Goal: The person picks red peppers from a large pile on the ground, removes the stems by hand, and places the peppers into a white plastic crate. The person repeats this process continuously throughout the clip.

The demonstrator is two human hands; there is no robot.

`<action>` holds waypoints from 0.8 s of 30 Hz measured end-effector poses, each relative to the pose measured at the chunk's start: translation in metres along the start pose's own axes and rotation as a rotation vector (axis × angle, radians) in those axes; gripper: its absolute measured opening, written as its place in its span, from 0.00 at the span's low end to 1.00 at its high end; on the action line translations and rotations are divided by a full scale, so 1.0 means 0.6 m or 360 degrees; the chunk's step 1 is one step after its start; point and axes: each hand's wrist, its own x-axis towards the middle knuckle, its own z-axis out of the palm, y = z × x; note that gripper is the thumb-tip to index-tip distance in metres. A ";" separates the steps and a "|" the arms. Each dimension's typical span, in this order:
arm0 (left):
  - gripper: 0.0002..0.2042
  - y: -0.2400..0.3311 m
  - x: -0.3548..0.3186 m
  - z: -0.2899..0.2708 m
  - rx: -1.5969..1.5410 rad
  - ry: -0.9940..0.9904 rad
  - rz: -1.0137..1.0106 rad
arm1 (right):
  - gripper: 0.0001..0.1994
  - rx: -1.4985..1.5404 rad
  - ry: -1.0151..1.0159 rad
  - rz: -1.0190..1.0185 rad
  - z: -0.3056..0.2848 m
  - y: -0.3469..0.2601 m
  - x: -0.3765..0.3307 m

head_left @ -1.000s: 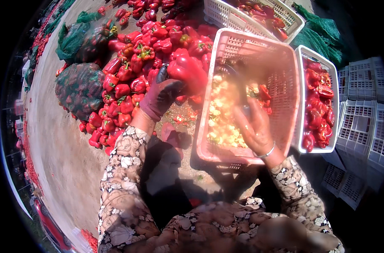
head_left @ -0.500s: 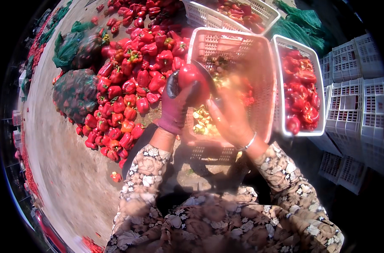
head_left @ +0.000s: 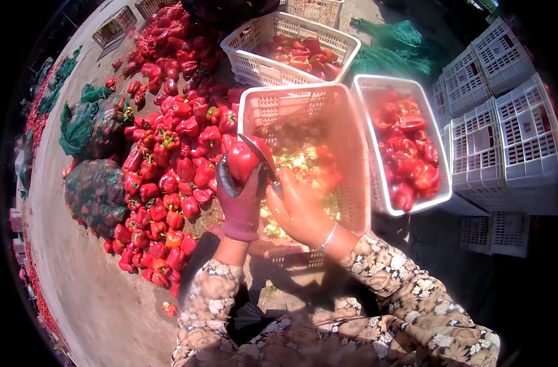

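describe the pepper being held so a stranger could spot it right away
Start at the pink crate in the middle, with cut scraps inside. At its near left edge, a gloved left hand grips one red pepper. It alone is lifted off the ground, with a knife blade against it.

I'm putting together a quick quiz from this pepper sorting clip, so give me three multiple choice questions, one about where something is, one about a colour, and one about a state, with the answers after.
1. Where does the big pile of red peppers lie?
A. On the ground to the person's left
B. Inside the stacked white crates
C. On a table to the right

2. What colour is the glove on the left hand?
A. White
B. Purple
C. Yellow

3. What is the state of the white crate right of the pink basket?
A. Upside down
B. Holding red peppers
C. Covered with green netting

Answers:
1 A, the pile spreads over bare ground left of the basket.
2 B, the glove gripping the red pepper is purple, while the right hand is bare.
3 B, red peppers fill it.
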 end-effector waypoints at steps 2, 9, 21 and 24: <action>0.26 0.001 -0.001 -0.009 0.0186 0.0056 0.0168 | 0.15 0.0139 0.0052 -0.0131 0.007 -0.003 -0.002; 0.30 0.033 -0.016 0.008 0.0138 -0.0100 0.0232 | 0.12 0.0086 0.0048 -0.0014 -0.016 -0.019 -0.010; 0.24 0.031 0.010 -0.001 -0.0321 0.0167 0.0090 | 0.10 0.0202 -0.0128 0.0163 0.032 -0.010 -0.029; 0.18 -0.001 0.025 -0.023 -0.0465 0.0302 0.0034 | 0.10 0.0095 -0.0113 0.0156 0.047 -0.022 -0.052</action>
